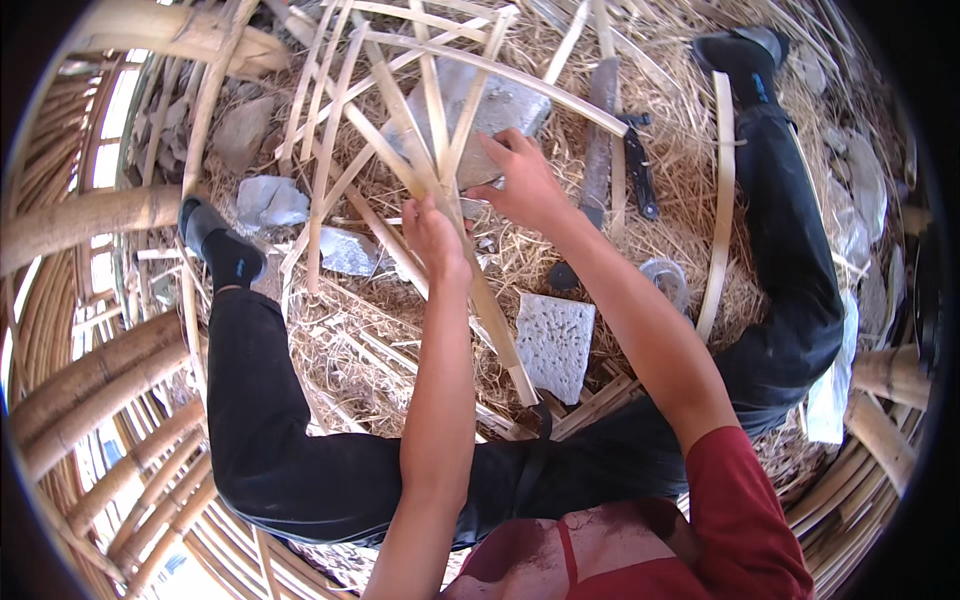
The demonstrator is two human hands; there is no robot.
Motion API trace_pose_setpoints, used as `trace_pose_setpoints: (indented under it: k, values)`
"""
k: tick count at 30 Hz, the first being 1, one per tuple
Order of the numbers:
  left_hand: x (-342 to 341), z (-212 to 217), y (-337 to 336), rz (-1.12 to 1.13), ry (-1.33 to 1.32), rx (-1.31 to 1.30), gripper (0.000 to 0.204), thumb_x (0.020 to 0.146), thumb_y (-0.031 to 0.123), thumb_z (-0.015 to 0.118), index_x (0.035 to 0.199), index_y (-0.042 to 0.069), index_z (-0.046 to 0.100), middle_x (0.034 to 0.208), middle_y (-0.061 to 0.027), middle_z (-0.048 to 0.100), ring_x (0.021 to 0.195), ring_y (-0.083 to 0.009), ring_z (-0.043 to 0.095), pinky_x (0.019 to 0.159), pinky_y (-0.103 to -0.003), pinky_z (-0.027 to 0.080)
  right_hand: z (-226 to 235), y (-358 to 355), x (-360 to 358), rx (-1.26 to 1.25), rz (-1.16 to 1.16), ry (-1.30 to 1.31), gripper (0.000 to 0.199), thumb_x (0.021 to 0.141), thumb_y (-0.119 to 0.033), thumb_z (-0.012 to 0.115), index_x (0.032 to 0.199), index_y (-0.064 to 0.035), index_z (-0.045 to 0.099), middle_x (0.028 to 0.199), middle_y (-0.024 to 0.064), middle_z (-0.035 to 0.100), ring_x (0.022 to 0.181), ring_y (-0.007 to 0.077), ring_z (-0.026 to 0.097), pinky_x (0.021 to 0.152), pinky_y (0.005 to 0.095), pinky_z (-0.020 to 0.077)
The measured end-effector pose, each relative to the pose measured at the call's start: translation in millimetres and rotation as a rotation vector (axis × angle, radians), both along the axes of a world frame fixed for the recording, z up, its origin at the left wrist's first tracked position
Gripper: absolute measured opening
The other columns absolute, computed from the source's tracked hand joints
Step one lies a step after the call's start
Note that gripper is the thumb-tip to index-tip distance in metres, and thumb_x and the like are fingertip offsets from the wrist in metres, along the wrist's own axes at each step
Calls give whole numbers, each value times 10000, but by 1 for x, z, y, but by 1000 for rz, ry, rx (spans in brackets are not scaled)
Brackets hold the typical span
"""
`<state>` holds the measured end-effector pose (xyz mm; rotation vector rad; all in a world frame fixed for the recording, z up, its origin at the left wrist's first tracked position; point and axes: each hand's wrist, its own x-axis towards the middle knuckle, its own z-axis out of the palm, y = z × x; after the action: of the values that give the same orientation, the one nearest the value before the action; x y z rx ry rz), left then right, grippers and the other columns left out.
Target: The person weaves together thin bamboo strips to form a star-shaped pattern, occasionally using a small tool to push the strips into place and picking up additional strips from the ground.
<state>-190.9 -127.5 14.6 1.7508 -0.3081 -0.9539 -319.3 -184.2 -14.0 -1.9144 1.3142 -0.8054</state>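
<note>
My left hand (pixel 437 238) is wrapped around a bamboo pole (pixel 490 315) near the place where it fans out into several split strips (pixel 432 110). The pole's whole end slants down toward my lap. My right hand (pixel 525 180) is beside the split, thumb and fingers apart, over the near edge of a grey stone slab (pixel 505 105); nothing shows in its grasp. Right of that slab lies a long, dull machete (pixel 600 125), and beside it a black tool (pixel 637 165) of a kind I cannot make out.
A pitted pale block (pixel 556 345), a clear plastic cup (pixel 665 280) and a black round piece (pixel 563 275) sit near my right forearm. Broken stones (pixel 272 202) lie at left. My outstretched legs (pixel 255 360) flank the straw-covered ground (pixel 540 260). Bamboo poles (pixel 100 225) line the left side.
</note>
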Motion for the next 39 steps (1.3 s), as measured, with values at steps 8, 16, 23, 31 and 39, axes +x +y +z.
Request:
trace_pose_setpoints:
  k: [8, 16, 23, 31, 39]
  values:
    - [0, -5, -4, 63, 60, -48, 179, 980, 254, 556, 991, 76, 541, 790, -88, 614, 562, -214, 602, 460, -353, 459, 2, -13, 3, 82, -55, -95, 831, 722, -337, 908, 1382, 49, 583, 1227, 268, 614, 1106, 456, 623, 990, 479, 509]
    - [9, -10, -3, 104, 138, -61, 241, 938, 240, 652, 863, 70, 499, 774, -75, 610, 608, -157, 551, 524, -339, 459, 10, -21, 21, 196, -133, 95, 716, 780, -372, 863, 1267, 57, 560, 1219, 294, 609, 1150, 445, 618, 985, 466, 509]
    - [35, -29, -6, -25, 65, 36, 384, 827, 325, 796, 741, 64, 526, 732, -74, 625, 654, -170, 576, 606, -349, 458, 18, -24, 27, 178, -136, 186, 692, 761, -399, 870, 1198, 65, 601, 1171, 292, 664, 1128, 412, 646, 988, 458, 507]
    - [34, 7, -4, -182, -265, 184, 486, 709, 400, 893, 854, -24, 705, 827, -167, 746, 750, -235, 730, 710, -367, 581, 16, -26, 24, 210, -112, 202, 731, 757, -398, 862, 1251, 60, 577, 1173, 308, 617, 1123, 446, 618, 988, 469, 501]
    - [42, 8, -2, -242, -364, 206, 512, 707, 467, 883, 828, -21, 782, 730, -160, 741, 680, -253, 742, 675, -379, 587, 12, -19, 31, 148, -133, 151, 691, 774, -377, 873, 1214, 76, 590, 1166, 294, 666, 1116, 422, 655, 970, 472, 516]
